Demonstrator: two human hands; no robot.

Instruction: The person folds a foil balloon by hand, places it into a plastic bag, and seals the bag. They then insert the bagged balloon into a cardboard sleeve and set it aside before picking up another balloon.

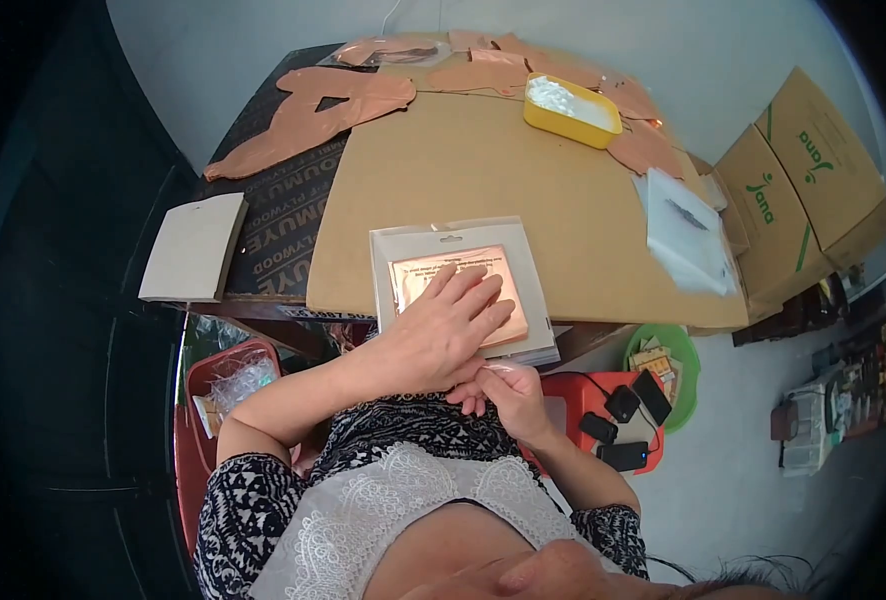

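Note:
My left hand lies palm down with fingers spread on a shiny copper-coloured packet with small printed text. Under the packet is a stack of pale cards with a hanging slot at the top edge, at the table's front edge. My right hand is closed just below, by the left thumb and the stack's near edge. Its fingertips are pressed together; what they hold, if anything, is hidden.
Copper-coloured cut sheets lie along the back of the cardboard-covered table. A yellow tub with white contents stands there. Plastic sleeves and cartons are right, a pale block left. Devices rest on a red stool.

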